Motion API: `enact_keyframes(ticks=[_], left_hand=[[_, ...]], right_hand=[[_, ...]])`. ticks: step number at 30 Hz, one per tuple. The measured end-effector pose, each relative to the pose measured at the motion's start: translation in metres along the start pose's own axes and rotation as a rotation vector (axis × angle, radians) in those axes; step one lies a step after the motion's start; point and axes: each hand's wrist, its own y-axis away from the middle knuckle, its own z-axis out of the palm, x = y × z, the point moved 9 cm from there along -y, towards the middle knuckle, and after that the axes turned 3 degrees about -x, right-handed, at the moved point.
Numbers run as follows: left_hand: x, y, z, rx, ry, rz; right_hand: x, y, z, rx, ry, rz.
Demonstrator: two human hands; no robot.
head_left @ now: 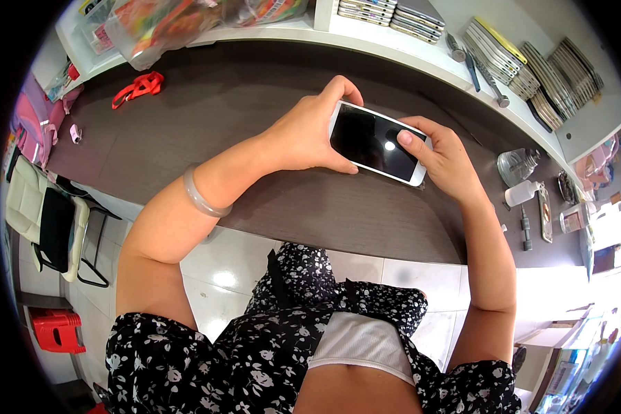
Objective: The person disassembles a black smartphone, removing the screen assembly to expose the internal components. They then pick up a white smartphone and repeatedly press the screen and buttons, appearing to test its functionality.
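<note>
Between my two hands, above the dark brown desk (255, 90), is a white-framed smartphone (372, 138) turned sideways, its black screen facing up and reflecting a bright spot. My left hand (317, 127) grips the phone's left end, thumb at the lower edge and a finger curled over the upper corner. At the opposite end my right hand (443, 155) is closed on the phone, with the thumb lying over the glass and the index finger along the top edge. Its other fingers are hidden. A pale bangle (199, 196) circles my left forearm.
A white shelf (310, 36) behind the desk bears stacked phones (493, 52) and watches (486, 72). To the right stand a glass jar (514, 165), a white bottle (521, 193) and a small screwdriver (526, 228). A red strap (138, 88) lies far left; a chair (52, 221) stands beyond.
</note>
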Motion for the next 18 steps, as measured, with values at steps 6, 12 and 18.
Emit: enact_keyframes(ticks=[6,12,18], left_hand=[[-0.0016,-0.0005,0.0002,-0.002,-0.003,-0.008],[-0.0022,-0.0005,0.0005,-0.001,0.003,-0.019],[-0.0018,-0.0006,0.0001,0.006,-0.006,-0.004]], right_hand=[[0.0021,-0.0002,-0.0004,0.002,-0.029,-0.024],[0.0023,-0.0008,-0.0008,0.012,-0.036,-0.036],[-0.0002,-0.0003,-0.0007,0.009,-0.031,-0.032]])
